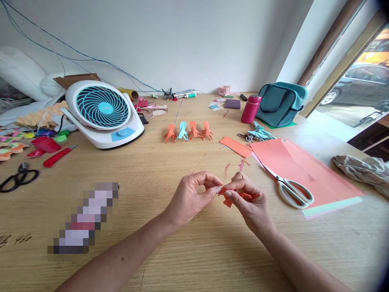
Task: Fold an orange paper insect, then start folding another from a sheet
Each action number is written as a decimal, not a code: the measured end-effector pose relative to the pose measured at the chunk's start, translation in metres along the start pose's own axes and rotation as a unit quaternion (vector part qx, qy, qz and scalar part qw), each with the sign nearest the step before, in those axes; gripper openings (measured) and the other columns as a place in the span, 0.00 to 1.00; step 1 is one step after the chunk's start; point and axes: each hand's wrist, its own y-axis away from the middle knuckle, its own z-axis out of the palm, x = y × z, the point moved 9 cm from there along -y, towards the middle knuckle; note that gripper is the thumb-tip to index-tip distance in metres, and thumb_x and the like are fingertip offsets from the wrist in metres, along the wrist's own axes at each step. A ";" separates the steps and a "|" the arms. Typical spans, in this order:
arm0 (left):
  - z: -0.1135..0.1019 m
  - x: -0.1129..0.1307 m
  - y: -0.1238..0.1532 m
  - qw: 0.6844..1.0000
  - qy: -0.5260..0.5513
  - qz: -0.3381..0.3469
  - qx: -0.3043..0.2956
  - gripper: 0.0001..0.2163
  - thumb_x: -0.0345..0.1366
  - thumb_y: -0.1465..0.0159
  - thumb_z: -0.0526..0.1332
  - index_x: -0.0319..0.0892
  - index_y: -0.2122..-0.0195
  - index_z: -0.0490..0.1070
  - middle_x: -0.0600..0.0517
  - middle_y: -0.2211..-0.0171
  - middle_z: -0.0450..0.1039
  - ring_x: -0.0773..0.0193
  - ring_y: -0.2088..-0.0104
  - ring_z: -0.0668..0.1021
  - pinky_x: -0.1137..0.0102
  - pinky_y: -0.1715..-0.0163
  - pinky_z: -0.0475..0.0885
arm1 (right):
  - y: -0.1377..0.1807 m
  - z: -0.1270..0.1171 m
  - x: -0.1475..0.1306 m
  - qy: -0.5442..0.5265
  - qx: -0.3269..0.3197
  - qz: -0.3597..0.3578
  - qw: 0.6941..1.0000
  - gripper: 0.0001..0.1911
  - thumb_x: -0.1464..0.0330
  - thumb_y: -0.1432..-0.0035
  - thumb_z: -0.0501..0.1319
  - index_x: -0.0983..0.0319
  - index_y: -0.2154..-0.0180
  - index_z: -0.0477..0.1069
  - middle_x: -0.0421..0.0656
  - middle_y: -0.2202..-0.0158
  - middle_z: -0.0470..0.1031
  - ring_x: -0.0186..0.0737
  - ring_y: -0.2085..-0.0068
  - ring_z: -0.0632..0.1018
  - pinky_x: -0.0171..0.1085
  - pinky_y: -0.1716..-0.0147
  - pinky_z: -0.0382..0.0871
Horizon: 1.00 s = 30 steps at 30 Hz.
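Between my two hands is a small folded orange paper piece, held above the wooden table. My left hand pinches its left end between thumb and forefinger. Thumb and curled fingers of my right hand grip the other side, hiding part of it. Beyond the hands stands a row of several folded paper figures, orange ones and a light blue one. A stack of orange paper strips lies to their right. White-handled scissors rest on large orange paper sheets, right of my right hand.
A white fan stands at the left back. Black scissors and a red-handled knife lie at the left. A pink flask, a teal bag and light blue folded paper occupy the right back. A crumpled cloth is at the right edge.
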 end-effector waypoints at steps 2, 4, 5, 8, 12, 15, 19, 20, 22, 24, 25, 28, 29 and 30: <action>-0.001 0.003 0.001 1.000 -0.022 0.010 0.005 0.04 0.31 0.38 0.64 0.40 0.69 0.78 0.52 0.71 0.79 0.65 0.67 0.78 0.70 0.59 0.71 | 0.000 0.001 0.000 0.001 -0.002 0.001 1.000 0.02 0.65 0.39 0.68 0.54 0.65 0.81 0.38 0.72 0.66 0.33 0.70 0.69 0.33 0.74 0.69; -0.001 0.004 0.001 0.999 -0.030 0.016 0.000 0.05 0.32 0.38 0.63 0.40 0.69 0.78 0.52 0.71 0.79 0.65 0.67 0.78 0.70 0.60 0.71 | 0.001 0.000 0.000 -0.004 0.002 0.002 1.000 0.02 0.65 0.39 0.68 0.54 0.65 0.81 0.38 0.72 0.66 0.34 0.70 0.69 0.33 0.74 0.68; 0.000 0.004 0.001 0.999 -0.030 0.016 -0.003 0.05 0.32 0.38 0.63 0.40 0.69 0.78 0.52 0.71 0.79 0.64 0.67 0.78 0.70 0.60 0.71 | 0.001 0.000 0.001 -0.007 0.002 0.005 1.000 0.02 0.65 0.39 0.68 0.54 0.65 0.81 0.38 0.72 0.66 0.34 0.70 0.69 0.33 0.74 0.68; -0.001 0.004 0.001 0.999 -0.046 0.017 0.001 0.05 0.33 0.37 0.63 0.40 0.69 0.77 0.52 0.72 0.78 0.65 0.67 0.77 0.71 0.61 0.70 | 0.000 0.000 0.003 -0.006 0.003 0.012 1.000 0.03 0.64 0.39 0.68 0.55 0.65 0.80 0.39 0.72 0.66 0.34 0.70 0.69 0.33 0.74 0.68; 0.001 0.002 0.002 0.999 -0.042 0.009 0.003 0.06 0.33 0.36 0.61 0.40 0.70 0.75 0.53 0.72 0.75 0.66 0.68 0.75 0.72 0.64 0.70 | 0.000 -0.001 0.000 0.008 0.010 -0.004 1.000 0.03 0.64 0.39 0.68 0.55 0.66 0.80 0.38 0.72 0.66 0.34 0.70 0.69 0.35 0.72 0.67; 0.006 -0.003 0.003 1.000 0.006 -0.001 -0.010 0.06 0.33 0.36 0.61 0.39 0.68 0.75 0.52 0.70 0.76 0.65 0.66 0.77 0.71 0.62 0.72 | 0.000 -0.002 0.000 0.004 0.015 -0.005 1.000 0.02 0.65 0.39 0.68 0.55 0.66 0.79 0.38 0.73 0.66 0.33 0.70 0.68 0.34 0.71 0.66; 0.005 -0.005 0.005 1.000 0.007 0.001 0.000 0.06 0.34 0.36 0.62 0.39 0.66 0.77 0.50 0.69 0.77 0.63 0.65 0.78 0.70 0.61 0.73 | 0.000 -0.002 0.001 0.010 0.016 0.002 1.000 0.04 0.65 0.39 0.68 0.56 0.66 0.78 0.38 0.73 0.67 0.34 0.70 0.68 0.35 0.71 0.65; 0.004 -0.005 0.005 1.000 -0.001 0.001 0.001 0.06 0.34 0.36 0.62 0.39 0.66 0.77 0.50 0.69 0.77 0.63 0.65 0.78 0.70 0.61 0.73 | 0.000 -0.003 0.000 0.017 0.018 -0.002 1.000 0.04 0.64 0.39 0.68 0.56 0.67 0.78 0.38 0.74 0.67 0.34 0.70 0.68 0.35 0.70 0.65; 0.005 -0.003 0.005 1.000 -0.022 0.000 -0.007 0.06 0.34 0.36 0.62 0.39 0.67 0.77 0.51 0.70 0.78 0.64 0.66 0.78 0.70 0.61 0.72 | 0.000 -0.003 -0.003 0.029 0.020 -0.008 0.999 0.05 0.64 0.40 0.68 0.57 0.68 0.78 0.38 0.74 0.67 0.35 0.70 0.68 0.36 0.69 0.65; 0.006 0.000 0.005 0.999 -0.054 0.004 -0.007 0.07 0.33 0.36 0.61 0.39 0.69 0.77 0.52 0.72 0.77 0.65 0.68 0.77 0.71 0.63 0.71 | 0.000 -0.002 -0.004 0.035 0.018 -0.009 0.999 0.06 0.64 0.40 0.68 0.57 0.68 0.78 0.38 0.74 0.67 0.34 0.71 0.69 0.36 0.69 0.66; 0.005 0.001 0.005 0.998 -0.070 0.009 -0.003 0.07 0.32 0.36 0.61 0.39 0.70 0.76 0.53 0.73 0.76 0.66 0.69 0.76 0.72 0.64 0.70 | 0.000 -0.001 -0.004 0.036 0.018 -0.007 0.999 0.06 0.63 0.40 0.68 0.57 0.68 0.78 0.38 0.74 0.67 0.35 0.71 0.69 0.36 0.70 0.66; 0.003 0.005 0.006 0.995 -0.096 0.028 0.015 0.08 0.32 0.36 0.61 0.40 0.72 0.75 0.53 0.75 0.75 0.66 0.70 0.75 0.72 0.66 0.70 | 0.001 -0.001 -0.002 0.028 0.020 0.000 0.999 0.05 0.64 0.40 0.68 0.57 0.68 0.78 0.38 0.73 0.67 0.34 0.70 0.69 0.35 0.71 0.67; 0.004 0.006 0.006 0.995 -0.094 0.034 0.018 0.08 0.32 0.36 0.61 0.40 0.71 0.76 0.53 0.74 0.75 0.66 0.70 0.76 0.72 0.65 0.70 | 0.001 -0.002 -0.001 0.020 0.021 0.005 1.000 0.05 0.64 0.39 0.68 0.57 0.67 0.78 0.38 0.72 0.67 0.34 0.70 0.69 0.34 0.72 0.67; 0.004 0.007 0.007 0.995 -0.091 0.039 0.018 0.07 0.32 0.35 0.61 0.40 0.70 0.77 0.53 0.73 0.76 0.66 0.70 0.76 0.71 0.65 0.70 | 0.002 -0.002 0.001 0.012 0.022 0.012 1.000 0.04 0.64 0.39 0.67 0.57 0.67 0.77 0.38 0.72 0.67 0.34 0.71 0.69 0.33 0.73 0.67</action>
